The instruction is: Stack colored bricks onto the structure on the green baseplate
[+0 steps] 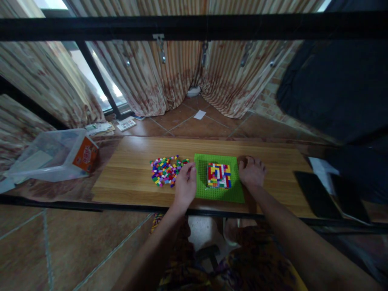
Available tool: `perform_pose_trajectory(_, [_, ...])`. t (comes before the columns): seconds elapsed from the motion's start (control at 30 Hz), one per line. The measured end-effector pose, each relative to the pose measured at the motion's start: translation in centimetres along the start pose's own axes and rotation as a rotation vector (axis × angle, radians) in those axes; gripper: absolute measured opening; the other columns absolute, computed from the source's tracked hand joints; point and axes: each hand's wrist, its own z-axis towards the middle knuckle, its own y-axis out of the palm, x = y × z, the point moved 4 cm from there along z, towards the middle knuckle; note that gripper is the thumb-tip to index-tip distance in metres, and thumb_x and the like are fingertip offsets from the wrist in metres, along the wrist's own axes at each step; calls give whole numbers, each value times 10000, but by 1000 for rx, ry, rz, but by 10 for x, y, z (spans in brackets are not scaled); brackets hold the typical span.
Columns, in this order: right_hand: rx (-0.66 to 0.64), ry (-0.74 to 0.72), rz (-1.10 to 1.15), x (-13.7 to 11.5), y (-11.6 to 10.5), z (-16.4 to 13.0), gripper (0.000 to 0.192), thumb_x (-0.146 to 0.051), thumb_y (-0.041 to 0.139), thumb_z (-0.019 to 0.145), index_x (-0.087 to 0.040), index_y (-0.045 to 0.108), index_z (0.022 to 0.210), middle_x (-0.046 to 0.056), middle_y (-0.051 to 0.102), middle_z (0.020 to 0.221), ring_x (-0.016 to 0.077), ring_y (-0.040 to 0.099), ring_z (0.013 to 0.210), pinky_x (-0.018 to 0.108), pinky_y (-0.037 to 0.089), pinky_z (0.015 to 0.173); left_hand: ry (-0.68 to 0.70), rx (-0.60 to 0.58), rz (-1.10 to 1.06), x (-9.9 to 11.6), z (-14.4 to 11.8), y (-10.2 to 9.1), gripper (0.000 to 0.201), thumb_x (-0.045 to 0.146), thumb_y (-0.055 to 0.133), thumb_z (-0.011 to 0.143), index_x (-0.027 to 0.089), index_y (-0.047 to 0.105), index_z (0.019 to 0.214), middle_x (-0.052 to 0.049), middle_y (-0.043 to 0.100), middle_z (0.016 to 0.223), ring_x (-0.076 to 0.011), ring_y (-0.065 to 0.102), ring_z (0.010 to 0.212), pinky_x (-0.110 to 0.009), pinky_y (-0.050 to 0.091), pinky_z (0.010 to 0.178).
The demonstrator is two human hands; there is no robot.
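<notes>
Forearms reached over the wooden table [133, 169]. Green baseplate [218, 192] lay centered on it, carrying a multicolored brick block [219, 176]. Loose brick pile [166, 169] sat just left of the plate. Left hand [184, 186] rested at the plate's left edge, grip curled, contents unclear. Right hand [251, 171] touched the right edge, fingers loosely bent, holding nothing visible.

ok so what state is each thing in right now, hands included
left hand: fingers curled, at the left edge of the baseplate, beside the loose bricks
right hand: resting on the table at the baseplate's right edge, holding nothing that shows
baseplate: flat on the table
brick block: built up, standing on the baseplate
loose bricks: scattered in a pile
plastic bin: tipped on its side
table: level
</notes>
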Motion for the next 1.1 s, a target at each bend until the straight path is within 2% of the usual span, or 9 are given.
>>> perform_pose_trajectory(0.17, [5,-1,-6,2,3,1,482,-379,361,939,-103,582,1266,195,579,1273,339,499,1152,459,356,959,-45,92,123,-12,0,-59,202,248,535,858,162,670,981,-63,718,941,-172,667,870,-312,532,838])
perform_pose_trajectory(0.3, [23,-6,-13,3,4,0,489,-395,368,935,-105,590,1259,196,580,1271,345,505,1145,463,366,952,-15,121,306,-18,2,-83,215,204,516,850,171,677,988,-69,713,984,-184,664,906,-342,531,870])
perform_pose_trajectory(0.37, [27,-8,-14,4,5,1,489,-398,371,933,-105,591,1258,199,580,1269,348,504,1150,466,368,953,28,89,465,-16,4,-82,217,183,515,846,179,687,978,-75,708,1003,-201,654,942,-361,524,889])
perform_pose_trajectory(0.5, [24,-6,-15,4,6,1,480,-383,376,934,-106,585,1265,203,573,1280,345,504,1153,471,364,957,111,9,752,-6,13,-68,221,177,533,842,182,698,988,-96,691,1062,-237,623,1010,-393,501,932])
perform_pose_trajectory(0.7, [11,-10,-13,4,4,1,482,-384,369,938,-106,577,1272,209,569,1275,342,503,1151,474,362,954,167,-114,1033,-1,31,-46,223,227,513,866,153,716,919,-142,688,1064,-278,597,1049,-427,452,968])
perform_pose_trajectory(0.93, [11,-10,-6,3,3,0,480,-381,365,937,-109,577,1270,207,571,1267,338,501,1142,466,364,945,145,-124,1118,-8,36,-44,247,192,467,869,161,712,856,-136,695,1038,-272,606,1022,-408,459,926])
perform_pose_trajectory(1.1, [11,-4,0,2,1,-1,479,-378,363,934,-106,581,1263,208,574,1260,344,496,1143,461,359,943,168,-87,1028,-1,32,-47,187,168,500,853,171,684,890,-117,699,1013,-263,615,1027,-398,453,948])
